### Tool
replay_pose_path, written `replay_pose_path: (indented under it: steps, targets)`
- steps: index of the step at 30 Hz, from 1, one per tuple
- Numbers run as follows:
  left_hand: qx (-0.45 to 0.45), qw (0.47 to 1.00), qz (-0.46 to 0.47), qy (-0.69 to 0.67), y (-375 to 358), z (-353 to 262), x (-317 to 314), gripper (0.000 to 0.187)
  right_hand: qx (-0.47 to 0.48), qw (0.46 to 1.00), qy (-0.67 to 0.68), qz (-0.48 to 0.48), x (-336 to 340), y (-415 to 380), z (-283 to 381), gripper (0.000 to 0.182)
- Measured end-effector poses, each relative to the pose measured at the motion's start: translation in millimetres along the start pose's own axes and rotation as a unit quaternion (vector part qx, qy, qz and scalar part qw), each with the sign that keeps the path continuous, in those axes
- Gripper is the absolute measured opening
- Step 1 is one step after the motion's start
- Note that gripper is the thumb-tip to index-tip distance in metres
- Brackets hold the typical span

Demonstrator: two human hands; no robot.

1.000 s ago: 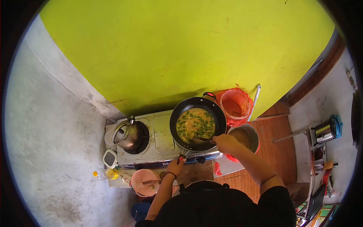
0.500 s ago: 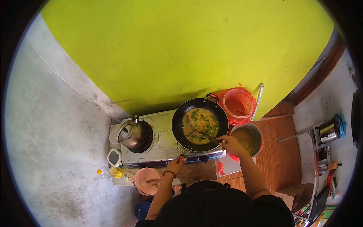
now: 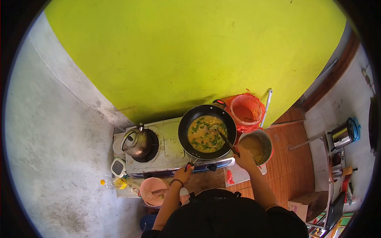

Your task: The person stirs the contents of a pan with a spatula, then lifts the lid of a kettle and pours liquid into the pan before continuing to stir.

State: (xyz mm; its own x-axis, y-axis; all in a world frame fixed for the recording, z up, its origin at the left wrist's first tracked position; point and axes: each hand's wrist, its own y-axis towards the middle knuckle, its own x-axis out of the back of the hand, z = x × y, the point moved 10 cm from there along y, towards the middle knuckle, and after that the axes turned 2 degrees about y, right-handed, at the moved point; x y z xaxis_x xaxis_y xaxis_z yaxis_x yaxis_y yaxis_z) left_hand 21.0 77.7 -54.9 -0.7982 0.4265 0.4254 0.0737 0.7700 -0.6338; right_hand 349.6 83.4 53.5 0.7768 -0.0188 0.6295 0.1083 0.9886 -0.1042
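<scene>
A black wok [image 3: 185, 139] sits on the right side of the stove, holding a yellowish soupy food with green pieces [image 3: 204, 137]. My left hand [image 3: 183, 174], with a beaded bracelet at the wrist, is closed around the wok's red and black handle [image 3: 189, 165]. In my right hand [image 3: 244, 157] is the dark handle of a spatula [image 3: 227, 141]. Its head dips into the food at the right of the wok, partly hidden by liquid. Just right of that hand stands a metal pot [image 3: 266, 143] with brownish liquid.
A kettle [image 3: 136, 146] stands on the left burner of the stove [image 3: 171, 137]. Behind the pot is a tub in a red bag [image 3: 247, 109]. A pink basket [image 3: 151, 188] and oil bottle [image 3: 120, 183] are at lower left. Shelves [image 3: 328, 158] line the right wall.
My right hand has moved right and slightly down, taking the spatula's head from the food's lower middle to its upper right. My left hand keeps its grip on the wok handle.
</scene>
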Motion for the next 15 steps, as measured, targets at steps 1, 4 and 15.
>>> replay_pose_path:
  steps: [1, 4, 15]
  targets:
    - [-0.001, 1.0, -0.001, 0.0, 1, 1, -1, 0.056, 0.016, 0.997, -0.065, -0.024, -5, -3, -4, 0.035]
    - [0.001, 1.0, -0.006, 0.009, 1, 2, 0, 0.053, -0.005, 0.994, -0.11, -0.005, -5, -14, 9, 0.034]
    - [0.013, 0.999, 0.029, -0.023, -1, 1, -4, 0.057, -0.007, 0.985, -0.148, 0.086, 77, -49, 62, 0.041]
